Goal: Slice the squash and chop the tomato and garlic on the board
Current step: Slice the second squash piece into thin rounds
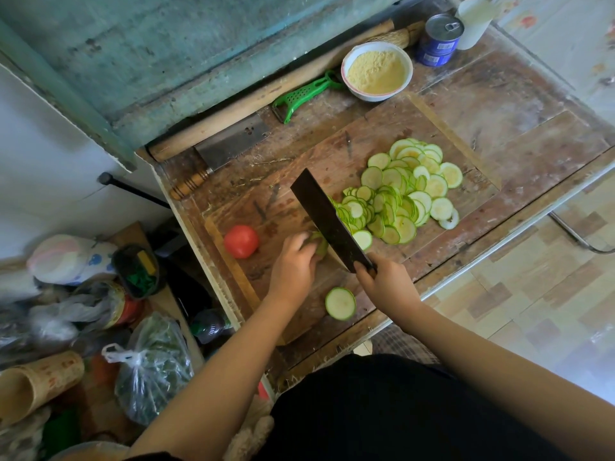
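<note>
On the wooden cutting board (299, 181) my left hand (294, 264) grips the last green stub of squash (321, 246). My right hand (386, 282) holds the handle of a dark cleaver (327, 217), whose blade stands against the stub's cut face. A heap of thin squash slices (404, 191) lies to the right of the blade. One thick squash round (340, 303) lies near the board's front edge. A red tomato (241, 241) sits whole at the board's left end. No garlic is visible.
Behind the board lie a second cleaver (229, 146), a rolling pin (266, 94), a green peeler (304, 96), a white bowl of yellow meal (376, 70) and a blue can (439, 39). Bags and jars (149, 364) crowd the low shelf left of the table.
</note>
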`<state>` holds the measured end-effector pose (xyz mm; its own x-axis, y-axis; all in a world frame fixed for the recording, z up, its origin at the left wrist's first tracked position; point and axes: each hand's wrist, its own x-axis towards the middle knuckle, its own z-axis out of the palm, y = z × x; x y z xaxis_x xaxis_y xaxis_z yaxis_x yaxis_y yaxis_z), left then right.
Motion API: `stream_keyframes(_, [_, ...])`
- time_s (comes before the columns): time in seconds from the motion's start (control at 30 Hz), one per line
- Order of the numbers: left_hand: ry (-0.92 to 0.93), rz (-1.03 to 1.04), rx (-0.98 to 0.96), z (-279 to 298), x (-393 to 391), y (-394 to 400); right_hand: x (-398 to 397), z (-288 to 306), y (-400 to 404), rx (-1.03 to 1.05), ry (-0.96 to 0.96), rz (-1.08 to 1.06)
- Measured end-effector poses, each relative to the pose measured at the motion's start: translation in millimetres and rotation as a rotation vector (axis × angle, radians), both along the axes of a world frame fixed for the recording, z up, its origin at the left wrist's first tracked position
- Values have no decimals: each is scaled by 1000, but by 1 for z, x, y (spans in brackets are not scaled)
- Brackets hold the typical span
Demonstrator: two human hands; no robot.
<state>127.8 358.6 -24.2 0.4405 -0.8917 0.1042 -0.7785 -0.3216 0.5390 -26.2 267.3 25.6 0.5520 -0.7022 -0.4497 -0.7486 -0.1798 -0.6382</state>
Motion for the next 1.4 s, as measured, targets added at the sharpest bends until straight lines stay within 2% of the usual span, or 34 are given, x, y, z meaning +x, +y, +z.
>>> stream_keyframes(0.87, [47, 20, 16, 5, 1, 2, 1, 4, 9, -46, -15, 23])
stream_keyframes(1.13, [72, 25, 14, 7, 2, -1, 28, 15, -2, 5, 115, 79])
stream_keyframes(1.23, [19, -4, 40, 8, 4, -2, 44, 21, -10, -5, 171, 123])
stream_keyframes(1.4, [-47, -49, 55, 10, 4, -2, 28, 18, -2, -18, 60, 61])
